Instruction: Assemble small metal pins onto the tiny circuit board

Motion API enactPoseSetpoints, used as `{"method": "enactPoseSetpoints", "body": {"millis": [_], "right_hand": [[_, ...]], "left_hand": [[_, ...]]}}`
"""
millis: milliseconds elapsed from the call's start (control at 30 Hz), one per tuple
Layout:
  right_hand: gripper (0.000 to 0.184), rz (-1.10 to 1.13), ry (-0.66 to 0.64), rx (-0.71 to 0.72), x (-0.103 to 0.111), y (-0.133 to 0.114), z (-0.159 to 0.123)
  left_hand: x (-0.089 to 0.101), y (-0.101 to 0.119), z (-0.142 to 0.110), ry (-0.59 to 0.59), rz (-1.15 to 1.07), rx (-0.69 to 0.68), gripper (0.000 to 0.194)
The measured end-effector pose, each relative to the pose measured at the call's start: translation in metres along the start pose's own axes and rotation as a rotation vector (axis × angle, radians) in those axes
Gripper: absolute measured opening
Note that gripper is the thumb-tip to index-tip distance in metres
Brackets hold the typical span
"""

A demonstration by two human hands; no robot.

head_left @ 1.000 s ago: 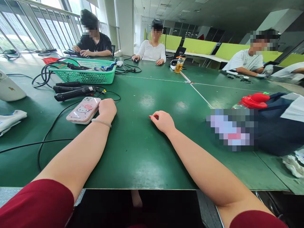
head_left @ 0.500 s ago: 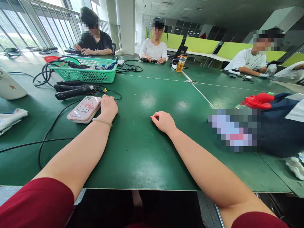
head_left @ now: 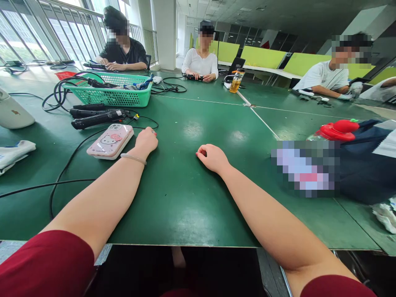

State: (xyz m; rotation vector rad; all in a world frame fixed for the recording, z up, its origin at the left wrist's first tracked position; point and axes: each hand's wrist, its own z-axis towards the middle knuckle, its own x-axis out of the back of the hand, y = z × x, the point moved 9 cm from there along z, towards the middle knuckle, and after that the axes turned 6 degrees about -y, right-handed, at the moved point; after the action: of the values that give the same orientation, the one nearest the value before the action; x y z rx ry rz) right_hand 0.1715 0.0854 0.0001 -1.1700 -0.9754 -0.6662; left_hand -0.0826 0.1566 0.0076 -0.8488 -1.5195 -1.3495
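My left hand (head_left: 147, 140) rests on the green table (head_left: 185, 198), its fingers curled in and partly hidden behind the back of the hand; I see nothing in it. Just to its left lies a thick, rounded pink device (head_left: 110, 141) with a cartoon cat on top, either a cased phone or a power bank; a small gap separates them. My right hand (head_left: 214, 157) lies on the table, curled loosely with thumb and forefinger together, and holds nothing visible. Behind the pink device are black handheld tools (head_left: 99, 119) with cables.
A green basket (head_left: 123, 98) holding tools and cables stands behind, at the left. White gloves (head_left: 15, 154) and a pale container (head_left: 14, 111) are at the far left. A red-lidded bottle (head_left: 337, 131) and a dark bag (head_left: 365, 173) sit at right. Several people work around the table.
My left hand has drawn away from the pink device, slightly right and toward me, uncovering its right end. My right hand stays in place.
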Motion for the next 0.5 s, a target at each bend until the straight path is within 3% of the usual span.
{"method": "enactPoseSetpoints", "body": {"millis": [133, 233, 300, 400, 500], "right_hand": [[0.014, 0.002, -0.022, 0.004, 0.0, -0.003, 0.0], [0.011, -0.003, -0.023, -0.001, -0.001, -0.002, 0.002], [0.02, -0.007, -0.015, -0.025, -0.002, 0.0, 0.003], [0.023, -0.043, -0.028, -0.042, -0.004, 0.003, 0.004], [0.02, -0.074, -0.027, -0.018, -0.005, 0.002, 0.006]], "left_hand": [[-0.023, 0.043, -0.019, -0.117, -0.056, -0.217, 0.026], [-0.042, 0.089, -0.046, -0.235, -0.229, -0.468, 0.022], [-0.052, 0.112, -0.063, -0.333, -0.389, -0.581, 0.019], [-0.059, 0.124, -0.074, -0.48, -0.708, -0.586, 0.015], [-0.065, 0.118, -0.075, -0.671, -1.092, -0.409, 0.01]]}}
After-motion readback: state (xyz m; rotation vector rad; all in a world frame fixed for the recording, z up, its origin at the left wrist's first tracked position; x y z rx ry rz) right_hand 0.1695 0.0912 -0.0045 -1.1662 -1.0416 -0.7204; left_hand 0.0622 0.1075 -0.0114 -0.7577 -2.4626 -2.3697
